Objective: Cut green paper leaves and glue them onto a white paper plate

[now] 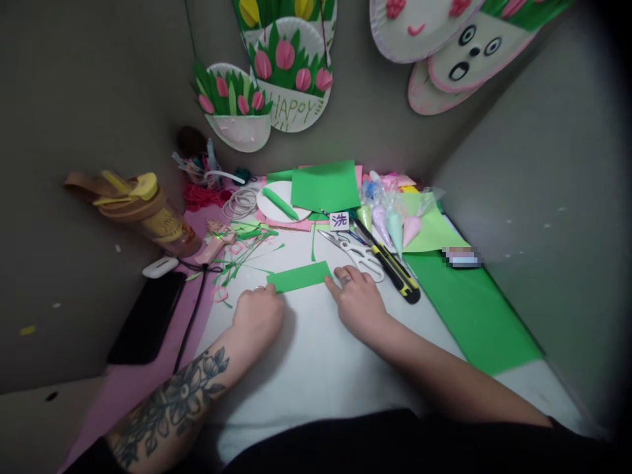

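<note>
A folded-looking strip of green paper (300, 277) lies crosswise on the white tabletop in front of me. My left hand (259, 317) is closed at its left end, with the fingertips mostly tucked out of sight. At the right end my right hand (359, 304), wearing a ring, has its fingers bent and a fingertip on the paper's edge. Just beyond the right hand are white-handled scissors (363, 258) and a black and yellow utility knife (390, 263). Green paper scraps (249, 253) are scattered beyond the left hand.
Green sheets (486, 316) cover the right side. At the back are a paper plate (276, 209), a green sheet (326, 187) and piping bags (394, 224). A tumbler (153, 214), glue gun (212, 249) and black phone (147, 317) lie left. Plate crafts (291, 105) hang above.
</note>
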Motion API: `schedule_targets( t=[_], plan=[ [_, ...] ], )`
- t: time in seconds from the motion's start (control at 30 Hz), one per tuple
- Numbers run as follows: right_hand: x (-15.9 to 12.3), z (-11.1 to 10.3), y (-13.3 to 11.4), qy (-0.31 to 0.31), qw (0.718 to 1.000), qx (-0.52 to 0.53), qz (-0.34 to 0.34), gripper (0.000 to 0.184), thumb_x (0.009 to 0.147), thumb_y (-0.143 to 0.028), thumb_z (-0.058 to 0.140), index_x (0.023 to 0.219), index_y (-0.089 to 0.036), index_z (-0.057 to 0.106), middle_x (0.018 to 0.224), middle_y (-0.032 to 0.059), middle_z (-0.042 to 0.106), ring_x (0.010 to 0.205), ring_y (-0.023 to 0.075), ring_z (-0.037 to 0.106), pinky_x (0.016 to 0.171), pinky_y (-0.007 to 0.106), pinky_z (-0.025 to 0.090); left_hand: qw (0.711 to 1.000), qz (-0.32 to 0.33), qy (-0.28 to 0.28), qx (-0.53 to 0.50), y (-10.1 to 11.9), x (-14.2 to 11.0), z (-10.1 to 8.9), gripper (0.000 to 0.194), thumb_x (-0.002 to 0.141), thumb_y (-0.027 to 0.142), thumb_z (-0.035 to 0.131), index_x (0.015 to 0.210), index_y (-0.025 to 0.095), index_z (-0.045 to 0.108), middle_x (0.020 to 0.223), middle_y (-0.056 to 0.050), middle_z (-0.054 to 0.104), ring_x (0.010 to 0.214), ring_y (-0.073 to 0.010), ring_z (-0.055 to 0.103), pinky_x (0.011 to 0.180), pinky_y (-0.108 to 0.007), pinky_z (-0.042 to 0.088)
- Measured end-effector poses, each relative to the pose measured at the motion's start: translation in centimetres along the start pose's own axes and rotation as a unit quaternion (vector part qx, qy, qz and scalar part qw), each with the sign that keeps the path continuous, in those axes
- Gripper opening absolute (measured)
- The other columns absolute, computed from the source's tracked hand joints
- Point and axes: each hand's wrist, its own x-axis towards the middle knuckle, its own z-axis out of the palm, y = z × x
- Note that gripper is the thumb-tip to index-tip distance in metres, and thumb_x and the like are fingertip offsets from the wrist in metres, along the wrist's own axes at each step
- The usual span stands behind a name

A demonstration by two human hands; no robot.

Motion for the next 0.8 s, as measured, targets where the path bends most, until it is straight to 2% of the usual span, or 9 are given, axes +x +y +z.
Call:
schedule_targets(
  t=[0.13, 0.23, 0.33, 0.4, 0.47, 0.6, 0.73, 0.8],
  plan=[
    [-0.3, 0.1, 1.0, 0.025, 0.998, 0.039, 0.035, 0.039, 0.085, -0.009, 0.045, 0.117, -0.017, 0.067, 0.121, 0.0144, 0.060, 0.112, 0.0291, 0.044, 0.085, 0.039, 0.033, 0.999, -0.026, 0.015, 0.020, 0.0, -0.2, -0.1, 0.030, 0.083, 0.010, 0.042, 0.089, 0.003, 0.070, 0.089, -0.022, 0.062, 0.086, -0.0273, 0.064, 0.072, -0.037, 0.048],
    [-0.1, 0.1, 2.8, 0.094, 0.989, 0.092, 0.065, 0.032, 0.085, -0.011, 0.048, 0.106, -0.020, 0.071, 0.120, 0.0112, 0.060, 0.113, 0.0268, 0.045, 0.092, 0.038, 0.033, 0.998, -0.038, 0.035, 0.027, -0.5, -0.2, -0.3, 0.033, 0.083, 0.007, 0.038, 0.088, 0.004, 0.070, 0.089, -0.020, 0.062, 0.084, -0.0280, 0.064, 0.068, -0.037, 0.046],
    [0.2, -0.2, 5.6, 0.171, 0.968, 0.098, 0.153, 0.037, 0.088, -0.022, 0.049, 0.123, -0.017, 0.061, 0.122, 0.0140, 0.057, 0.114, 0.0292, 0.045, 0.094, 0.041, 0.034, 0.993, -0.064, 0.090, 0.044, -1.2, 0.2, -0.4, 0.034, 0.085, 0.008, 0.034, 0.090, 0.007, 0.068, 0.092, -0.018, 0.060, 0.085, -0.0292, 0.063, 0.065, -0.037, 0.045],
    [0.3, -0.4, 7.4, 0.169, 0.958, 0.079, 0.217, 0.046, 0.088, -0.029, 0.050, 0.131, -0.013, 0.053, 0.124, 0.0177, 0.055, 0.114, 0.0331, 0.045, 0.090, 0.043, 0.037, 0.987, -0.061, 0.143, 0.046, -1.5, 0.8, 0.0, 0.033, 0.087, 0.011, 0.034, 0.094, 0.010, 0.066, 0.096, -0.016, 0.060, 0.089, -0.0286, 0.061, 0.067, -0.037, 0.044],
    [0.4, -0.4, 8.6, 0.134, 0.958, 0.068, 0.246, 0.051, 0.089, -0.032, 0.051, 0.135, -0.010, 0.048, 0.122, 0.0201, 0.056, 0.109, 0.0341, 0.050, 0.085, 0.042, 0.040, 0.982, -0.034, 0.182, 0.029, -1.5, 1.5, 0.7, 0.030, 0.090, 0.016, 0.034, 0.097, 0.013, 0.064, 0.096, -0.013, 0.060, 0.091, -0.0267, 0.060, 0.072, -0.036, 0.044],
    [0.4, -0.2, 9.4, 0.071, 0.963, 0.073, 0.249, 0.046, 0.089, -0.030, 0.050, 0.131, -0.011, 0.049, 0.109, 0.0186, 0.063, 0.093, 0.0308, 0.057, 0.075, 0.037, 0.042, 0.980, 0.013, 0.197, -0.022, -1.2, 2.9, 2.3, 0.023, 0.091, 0.024, 0.040, 0.096, 0.015, 0.061, 0.094, -0.010, 0.062, 0.090, -0.0241, 0.059, 0.077, -0.035, 0.043],
    [0.2, -0.4, 9.1, 0.099, 0.964, 0.090, 0.230, 0.042, 0.088, -0.024, 0.050, 0.128, -0.011, 0.053, 0.111, 0.0187, 0.063, 0.098, 0.0309, 0.057, 0.080, 0.038, 0.042, 0.982, 0.031, 0.183, -0.039, -1.7, 3.4, 2.8, 0.023, 0.092, 0.019, 0.038, 0.092, 0.017, 0.061, 0.088, -0.008, 0.064, 0.086, -0.0230, 0.060, 0.075, -0.034, 0.042],
    [-0.2, -0.7, 8.5, 0.109, 0.969, 0.127, 0.183, 0.042, 0.087, -0.021, 0.052, 0.127, -0.012, 0.054, 0.114, 0.0167, 0.062, 0.102, 0.0291, 0.056, 0.086, 0.037, 0.042, 0.984, 0.041, 0.165, -0.049, -2.5, 3.3, 2.6, 0.023, 0.092, 0.018, 0.038, 0.091, 0.017, 0.061, 0.085, -0.007, 0.064, 0.083, -0.0223, 0.060, 0.073, -0.033, 0.042]
  ],
)
